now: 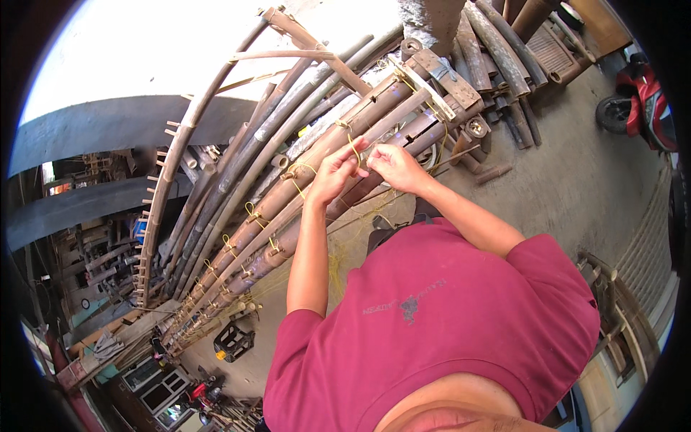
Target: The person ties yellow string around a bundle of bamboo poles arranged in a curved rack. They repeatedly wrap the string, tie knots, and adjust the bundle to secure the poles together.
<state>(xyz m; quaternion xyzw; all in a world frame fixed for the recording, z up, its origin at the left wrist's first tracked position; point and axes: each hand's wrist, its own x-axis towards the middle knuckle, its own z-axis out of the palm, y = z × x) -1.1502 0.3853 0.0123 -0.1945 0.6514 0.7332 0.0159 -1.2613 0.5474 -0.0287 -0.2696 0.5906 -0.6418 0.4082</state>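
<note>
Left hand (331, 180) and right hand (398, 169) close together, upper centre, fingers bent, cannot tell whether clamped on yellow string (351, 136), bamboo poles (376, 106) slanting to lower left

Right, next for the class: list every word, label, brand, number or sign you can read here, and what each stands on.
Maroon shirt: small dark lettering beside a dark emblem, upside down in this view; I won't copy its wording.
Tied bamboo tubes: no writing that I can make out.
Red motorbike: any markings are too small to read.
</note>
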